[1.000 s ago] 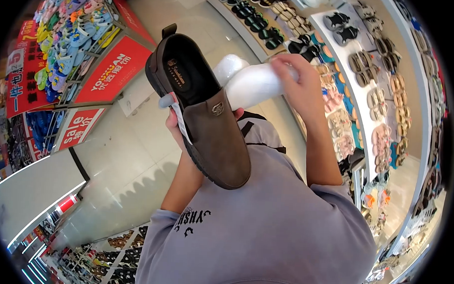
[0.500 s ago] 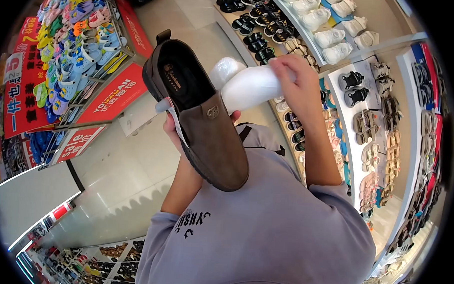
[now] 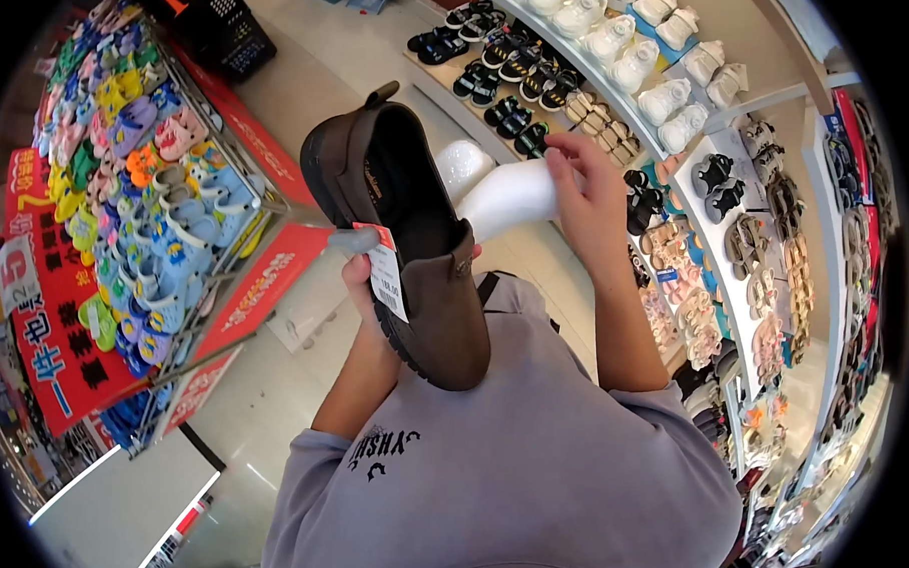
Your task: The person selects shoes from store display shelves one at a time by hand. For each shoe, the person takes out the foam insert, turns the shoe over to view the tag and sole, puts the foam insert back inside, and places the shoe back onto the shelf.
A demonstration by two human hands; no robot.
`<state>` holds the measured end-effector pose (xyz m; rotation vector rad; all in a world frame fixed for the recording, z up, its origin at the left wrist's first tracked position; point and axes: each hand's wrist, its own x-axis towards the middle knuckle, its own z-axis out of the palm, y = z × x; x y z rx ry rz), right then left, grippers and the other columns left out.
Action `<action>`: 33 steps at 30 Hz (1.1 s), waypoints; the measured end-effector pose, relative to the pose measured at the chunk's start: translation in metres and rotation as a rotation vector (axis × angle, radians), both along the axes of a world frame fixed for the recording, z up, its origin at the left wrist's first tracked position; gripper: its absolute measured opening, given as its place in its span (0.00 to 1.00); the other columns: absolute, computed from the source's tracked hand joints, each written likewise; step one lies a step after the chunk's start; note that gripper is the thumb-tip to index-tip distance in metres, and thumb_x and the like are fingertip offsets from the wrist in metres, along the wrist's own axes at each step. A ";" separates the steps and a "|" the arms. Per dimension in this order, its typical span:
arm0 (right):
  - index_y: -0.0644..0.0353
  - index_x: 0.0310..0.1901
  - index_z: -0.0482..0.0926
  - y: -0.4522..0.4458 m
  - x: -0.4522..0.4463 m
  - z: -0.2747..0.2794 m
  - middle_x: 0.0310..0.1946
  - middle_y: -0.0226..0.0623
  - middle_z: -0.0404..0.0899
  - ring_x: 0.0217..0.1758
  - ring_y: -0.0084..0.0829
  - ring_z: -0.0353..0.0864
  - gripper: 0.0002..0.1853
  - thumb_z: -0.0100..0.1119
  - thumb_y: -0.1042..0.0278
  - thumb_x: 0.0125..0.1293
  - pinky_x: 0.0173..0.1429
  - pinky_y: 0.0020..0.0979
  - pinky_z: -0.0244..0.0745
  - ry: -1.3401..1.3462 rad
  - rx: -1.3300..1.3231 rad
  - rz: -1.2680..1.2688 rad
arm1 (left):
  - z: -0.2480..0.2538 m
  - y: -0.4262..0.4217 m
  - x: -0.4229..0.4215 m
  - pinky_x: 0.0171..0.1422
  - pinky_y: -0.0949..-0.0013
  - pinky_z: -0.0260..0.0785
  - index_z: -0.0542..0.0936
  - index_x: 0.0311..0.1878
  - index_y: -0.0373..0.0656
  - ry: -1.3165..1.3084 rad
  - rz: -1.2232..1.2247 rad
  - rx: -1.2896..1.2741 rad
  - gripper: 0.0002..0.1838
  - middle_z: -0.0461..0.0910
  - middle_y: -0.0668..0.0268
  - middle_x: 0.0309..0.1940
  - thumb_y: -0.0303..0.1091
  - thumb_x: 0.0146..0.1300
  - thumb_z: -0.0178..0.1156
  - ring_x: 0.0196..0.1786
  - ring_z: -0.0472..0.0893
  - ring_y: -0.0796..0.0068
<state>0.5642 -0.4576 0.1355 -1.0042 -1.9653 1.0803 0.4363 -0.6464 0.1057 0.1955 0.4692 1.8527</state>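
My left hand (image 3: 362, 286) is closed around the middle of a dark brown slip-on shoe (image 3: 443, 329), thumb on the near side and a fingertip showing at the far side. The shoe is tilted, its toe toward my chest and its black-lined opening facing up. From its side hangs a white and red price tag (image 3: 387, 277), now turned toward me. My right hand (image 3: 590, 194) pinches the end of a smooth white shoe insert (image 3: 513, 198), just right of the shoe. A rounded, shiny white piece (image 3: 463, 169) shows beside the insert; the shoe hides part of both.
A rack of colourful clogs (image 3: 156, 224) with red sale signs (image 3: 63, 320) stands at left. A black basket (image 3: 218, 30) is on the floor at upper left. Shelves of white sneakers (image 3: 613, 44) and sandals (image 3: 746, 244) curve along the right.
The shoe has rolled and tilted, so its heel side and the printed price tag show more. Both hands keep their holds. The view has turned, bringing the black basket further into sight.
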 end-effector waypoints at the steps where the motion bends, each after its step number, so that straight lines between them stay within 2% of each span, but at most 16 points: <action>1: 0.62 0.46 0.80 -0.001 -0.009 0.000 0.36 0.41 0.83 0.38 0.33 0.83 0.11 0.59 0.68 0.65 0.42 0.30 0.77 -0.039 -0.001 -0.010 | -0.001 -0.001 -0.015 0.68 0.37 0.62 0.66 0.68 0.51 0.007 -0.018 -0.014 0.45 0.75 0.61 0.60 0.70 0.52 0.53 0.60 0.75 0.56; 4: 0.63 0.46 0.80 -0.007 -0.031 0.006 0.35 0.39 0.83 0.38 0.30 0.83 0.11 0.60 0.70 0.65 0.42 0.30 0.77 -0.063 -0.111 -0.132 | -0.004 0.002 -0.054 0.67 0.36 0.63 0.66 0.68 0.49 0.047 -0.090 -0.031 0.45 0.74 0.60 0.60 0.69 0.52 0.53 0.60 0.76 0.55; 7: 0.62 0.47 0.80 -0.010 -0.032 0.000 0.33 0.37 0.82 0.34 0.25 0.82 0.11 0.61 0.71 0.63 0.37 0.27 0.77 -0.012 -0.155 -0.263 | -0.005 0.013 -0.080 0.65 0.37 0.65 0.66 0.68 0.49 0.050 -0.165 -0.076 0.44 0.75 0.59 0.59 0.69 0.53 0.51 0.60 0.76 0.53; 10: 0.63 0.49 0.79 -0.024 -0.019 -0.010 0.32 0.35 0.81 0.33 0.22 0.81 0.13 0.62 0.73 0.62 0.35 0.25 0.78 0.056 -0.176 -0.425 | -0.021 0.025 -0.105 0.64 0.38 0.68 0.67 0.67 0.49 0.037 -0.415 -0.109 0.44 0.75 0.57 0.59 0.68 0.53 0.51 0.58 0.77 0.53; 11: 0.63 0.49 0.79 -0.031 -0.012 -0.017 0.32 0.34 0.81 0.34 0.22 0.81 0.13 0.63 0.73 0.62 0.37 0.25 0.79 0.065 -0.162 -0.472 | -0.013 0.032 -0.105 0.62 0.39 0.70 0.67 0.67 0.47 0.032 -0.428 -0.126 0.43 0.76 0.54 0.57 0.66 0.54 0.52 0.55 0.79 0.48; 12: 0.64 0.49 0.79 -0.039 -0.005 -0.020 0.32 0.35 0.81 0.35 0.23 0.81 0.14 0.63 0.73 0.62 0.37 0.24 0.79 0.071 -0.193 -0.535 | -0.028 0.035 -0.106 0.61 0.42 0.71 0.67 0.67 0.44 -0.029 -0.369 -0.189 0.42 0.76 0.51 0.57 0.63 0.55 0.52 0.54 0.79 0.43; 16: 0.67 0.47 0.79 -0.066 0.021 -0.033 0.32 0.36 0.82 0.36 0.24 0.82 0.12 0.61 0.72 0.63 0.37 0.24 0.77 0.185 -0.270 -0.715 | -0.048 0.051 -0.116 0.65 0.40 0.67 0.70 0.64 0.41 0.002 -0.689 -0.195 0.39 0.76 0.48 0.56 0.61 0.56 0.54 0.56 0.78 0.44; 17: 0.68 0.47 0.79 -0.071 0.025 -0.033 0.32 0.37 0.82 0.36 0.24 0.82 0.12 0.60 0.71 0.64 0.37 0.24 0.76 0.216 -0.286 -0.759 | -0.057 0.056 -0.112 0.65 0.41 0.67 0.72 0.63 0.41 -0.019 -0.695 -0.189 0.39 0.77 0.48 0.54 0.62 0.55 0.55 0.56 0.78 0.44; 20: 0.69 0.47 0.80 -0.085 0.039 -0.025 0.33 0.39 0.83 0.36 0.25 0.82 0.13 0.58 0.68 0.68 0.38 0.24 0.76 0.333 -0.363 -0.871 | -0.045 0.070 -0.102 0.66 0.43 0.68 0.70 0.64 0.41 -0.024 -0.790 -0.176 0.41 0.77 0.48 0.55 0.63 0.55 0.55 0.56 0.77 0.45; 24: 0.70 0.48 0.80 -0.101 0.056 -0.002 0.35 0.40 0.84 0.38 0.27 0.83 0.15 0.53 0.64 0.71 0.42 0.25 0.76 0.595 -0.504 -0.911 | 0.005 0.083 -0.082 0.64 0.44 0.69 0.70 0.64 0.43 -0.001 -0.896 -0.142 0.42 0.76 0.52 0.56 0.66 0.54 0.53 0.56 0.78 0.48; 25: 0.70 0.48 0.80 -0.103 0.062 -0.003 0.36 0.40 0.84 0.39 0.26 0.83 0.15 0.54 0.64 0.71 0.41 0.25 0.76 0.651 -0.506 -0.880 | 0.014 0.084 -0.075 0.58 0.56 0.74 0.72 0.63 0.36 -0.020 -0.882 -0.136 0.46 0.79 0.50 0.53 0.70 0.55 0.47 0.54 0.79 0.47; 28: 0.70 0.44 0.82 -0.109 0.076 -0.004 0.37 0.39 0.84 0.38 0.25 0.82 0.13 0.57 0.66 0.69 0.42 0.25 0.75 0.718 -0.490 -0.870 | 0.009 0.092 -0.054 0.54 0.56 0.76 0.72 0.62 0.37 -0.191 -0.930 -0.104 0.47 0.79 0.50 0.52 0.71 0.54 0.47 0.52 0.80 0.47; 30: 0.68 0.49 0.79 -0.108 0.093 -0.008 0.39 0.40 0.83 0.40 0.26 0.82 0.13 0.58 0.68 0.68 0.44 0.27 0.77 0.726 -0.469 -0.911 | 0.006 0.095 -0.039 0.52 0.55 0.77 0.73 0.62 0.37 -0.168 -0.944 -0.108 0.48 0.80 0.51 0.50 0.73 0.54 0.46 0.49 0.81 0.48; 33: 0.69 0.54 0.76 -0.107 0.116 -0.004 0.39 0.41 0.84 0.40 0.28 0.83 0.15 0.57 0.71 0.68 0.43 0.27 0.77 0.777 -0.463 -0.933 | 0.018 0.099 -0.007 0.49 0.55 0.78 0.72 0.61 0.37 -0.106 -0.890 -0.120 0.49 0.80 0.51 0.48 0.75 0.53 0.46 0.47 0.82 0.48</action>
